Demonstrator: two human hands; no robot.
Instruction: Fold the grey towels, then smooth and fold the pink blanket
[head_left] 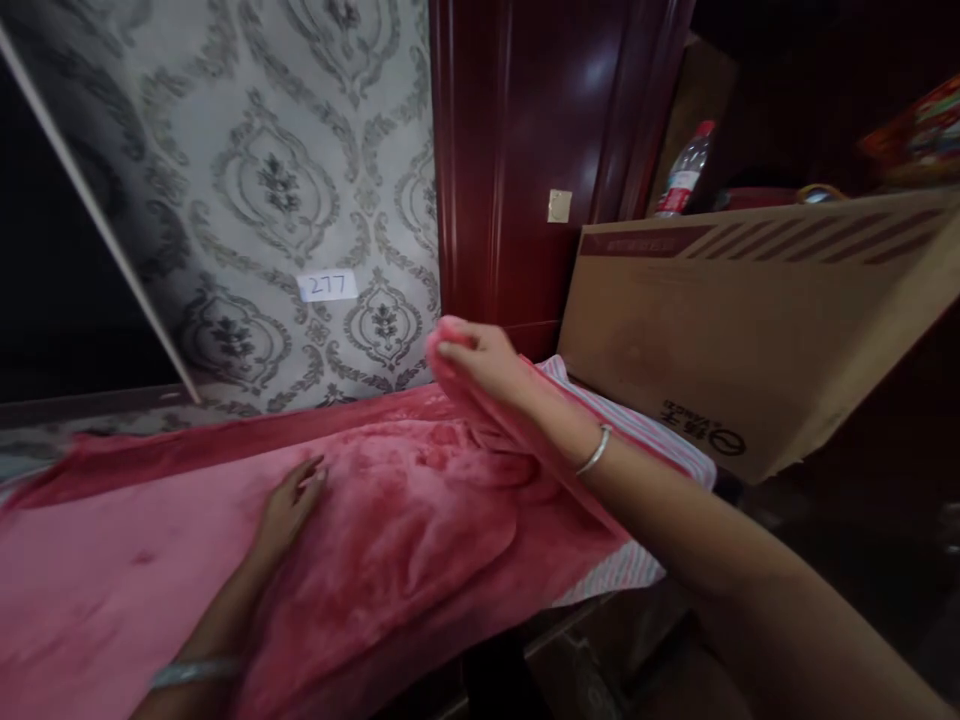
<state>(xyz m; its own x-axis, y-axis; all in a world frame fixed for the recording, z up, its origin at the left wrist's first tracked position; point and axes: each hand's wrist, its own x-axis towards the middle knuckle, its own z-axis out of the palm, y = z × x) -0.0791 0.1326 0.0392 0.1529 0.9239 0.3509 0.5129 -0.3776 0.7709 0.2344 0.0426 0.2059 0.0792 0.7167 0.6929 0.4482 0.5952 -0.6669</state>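
Note:
A pink plush blanket (390, 530) lies spread over a low surface in front of me. My left hand (289, 505) rests flat on it near the middle, fingers stretched out. My right hand (487, 365) is raised above the far right part of the blanket, fingers closed on a lifted edge of the pink fabric. A bangle circles each wrist. Under the blanket's right end a striped sheet (645, 430) shows.
A large cardboard box (750, 320) leans at the right, close to my right arm. A plastic bottle (684, 172) stands behind it. Patterned wallpaper (285, 190) with a "277" label (328, 287) and a dark red wooden door frame (517, 150) rise behind the surface.

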